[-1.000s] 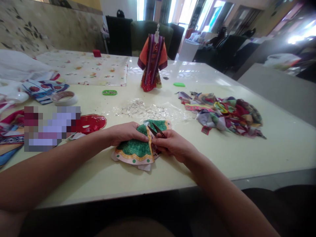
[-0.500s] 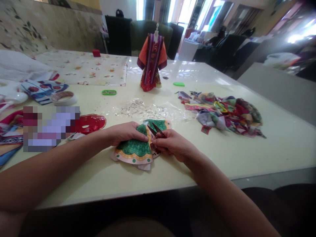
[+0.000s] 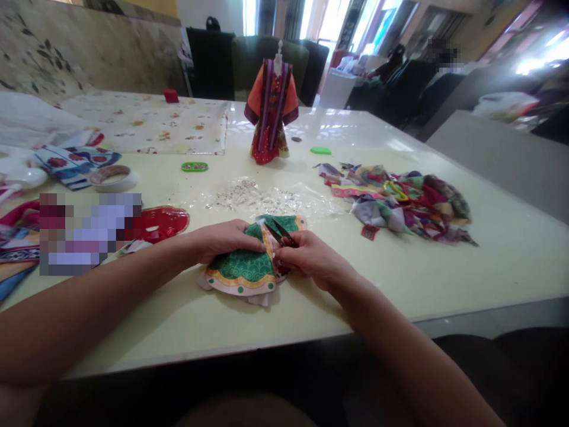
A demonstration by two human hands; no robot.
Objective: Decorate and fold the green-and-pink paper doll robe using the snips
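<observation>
The **left hand** [image 3: 226, 242] lies on a **green patterned fabric skirt piece** [image 3: 242, 270], its fingers pressed together and flat against the cloth. The piece sits on the near part of a **cream table** [image 3: 444, 284], straight ahead of the person at about 12 o'clock, with its gold-trimmed, pink-edged hem toward them. The **right hand** [image 3: 313, 261] comes in from 4 o'clock, its fingers curled and pinching the handles of **small dark thread snips** [image 3: 281, 232]. The blades stand in a narrow V at the upper edge of the skirt piece, just beside the left hand's fingertips — whether they bite the cloth is hard to tell.

At 12 o'clock from the hands, a **clear plastic sheet** [image 3: 249, 198] with scattered beads lies just beyond the fabric, and further on stands a **miniature orange and red robe on a white stand** [image 3: 270, 112]. A **heap of colourful fabric scraps** [image 3: 400, 204] lies at 2 o'clock. At 10 o'clock are a **red mask** [image 3: 160, 224] and a **roll of tape** [image 3: 112, 177], beside a pixelated patch that hides whatever lies there — it cannot be made out.
</observation>
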